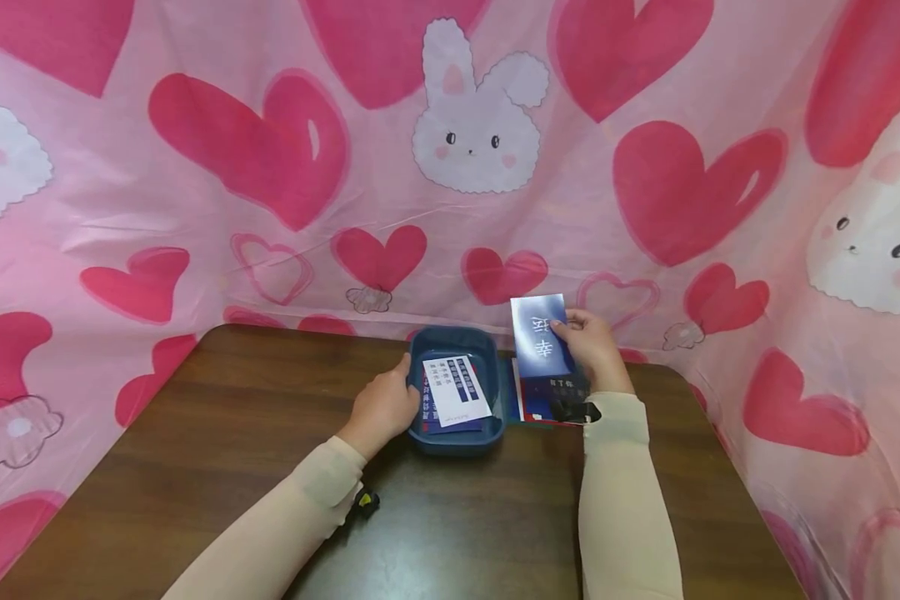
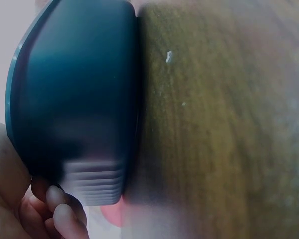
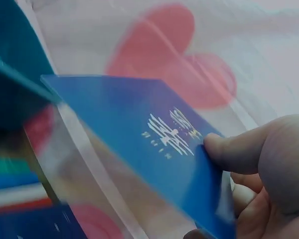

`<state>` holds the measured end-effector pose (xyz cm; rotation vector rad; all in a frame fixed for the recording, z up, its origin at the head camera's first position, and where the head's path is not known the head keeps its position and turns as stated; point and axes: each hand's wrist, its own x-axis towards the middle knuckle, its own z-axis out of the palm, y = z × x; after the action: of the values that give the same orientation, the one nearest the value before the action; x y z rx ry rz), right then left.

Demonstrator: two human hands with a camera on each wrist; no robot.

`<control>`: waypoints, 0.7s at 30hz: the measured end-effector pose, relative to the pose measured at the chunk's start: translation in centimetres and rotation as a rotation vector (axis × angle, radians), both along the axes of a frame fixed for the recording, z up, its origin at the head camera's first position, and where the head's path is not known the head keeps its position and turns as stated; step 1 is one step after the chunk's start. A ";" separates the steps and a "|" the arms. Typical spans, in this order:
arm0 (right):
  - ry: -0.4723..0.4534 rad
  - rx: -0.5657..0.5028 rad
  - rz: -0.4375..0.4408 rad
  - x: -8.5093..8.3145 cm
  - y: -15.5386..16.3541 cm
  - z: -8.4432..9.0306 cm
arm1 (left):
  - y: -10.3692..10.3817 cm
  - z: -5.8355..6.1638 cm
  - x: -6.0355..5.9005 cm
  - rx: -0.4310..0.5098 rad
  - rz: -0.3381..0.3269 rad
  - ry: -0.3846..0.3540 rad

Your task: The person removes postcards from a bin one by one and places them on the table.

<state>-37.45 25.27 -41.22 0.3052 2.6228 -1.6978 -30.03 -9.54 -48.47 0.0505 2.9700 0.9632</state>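
The blue bin (image 1: 456, 446) holds cards (image 1: 459, 400) — left hand (image 1: 382, 404) gripping its side, right hand (image 1: 594, 348) pinching a blue card (image 1: 534, 343).

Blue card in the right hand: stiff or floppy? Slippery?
Probably fairly stiff: the blue card looks flat though the right hand pinches it near one edge. Possibly slippery: its face shows a glossy glare in the head view. Likely light: it looks thin in the right wrist view.
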 end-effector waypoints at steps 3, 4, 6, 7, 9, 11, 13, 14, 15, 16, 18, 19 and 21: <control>0.016 0.039 -0.009 0.2 1.3 -0.2 | -0.1 0.1 0.0 0.003 -0.001 -0.006; 0.018 0.046 -0.010 0.3 1.7 -0.2 | -0.1 0.1 0.0 0.004 -0.002 -0.007; 0.010 0.074 -0.009 0.6 2.6 -0.3 | -0.1 0.1 -0.1 0.009 -0.004 -0.008; 0.003 0.084 -0.006 0.7 3.0 -0.4 | -0.1 0.1 -0.1 0.009 -0.004 -0.009; -0.012 0.118 0.005 1.0 3.9 -0.6 | -0.1 0.1 0.0 0.010 -0.005 -0.011; -0.046 0.145 0.014 1.2 4.8 -0.9 | -0.1 0.1 0.0 0.011 -0.006 -0.016; -0.091 0.146 0.020 1.3 5.8 -1.3 | -0.1 0.1 -0.1 0.008 -0.008 -0.019; -0.112 0.144 0.020 1.3 6.2 -1.5 | -0.2 0.1 -0.1 0.011 -0.009 -0.021; -0.138 0.137 0.014 1.4 6.6 -1.7 | -0.2 0.1 -0.1 0.013 -0.011 -0.022; -0.160 0.128 0.007 1.4 6.9 -1.9 | -0.2 0.1 -0.1 0.011 -0.012 -0.021; -0.189 0.116 0.007 1.5 7.5 -2.3 | -0.2 0.1 -0.1 0.009 -0.013 -0.017; -0.201 0.110 0.010 1.5 7.8 -2.5 | -0.3 0.1 -0.2 0.008 -0.014 -0.016; -0.222 0.105 0.017 1.5 8.3 -3.0 | -0.3 0.0 -0.2 0.007 -0.016 -0.014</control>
<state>-35.94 33.53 -44.19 0.4429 2.5469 -1.4302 -30.25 -9.79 -48.43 0.0666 2.9487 0.9687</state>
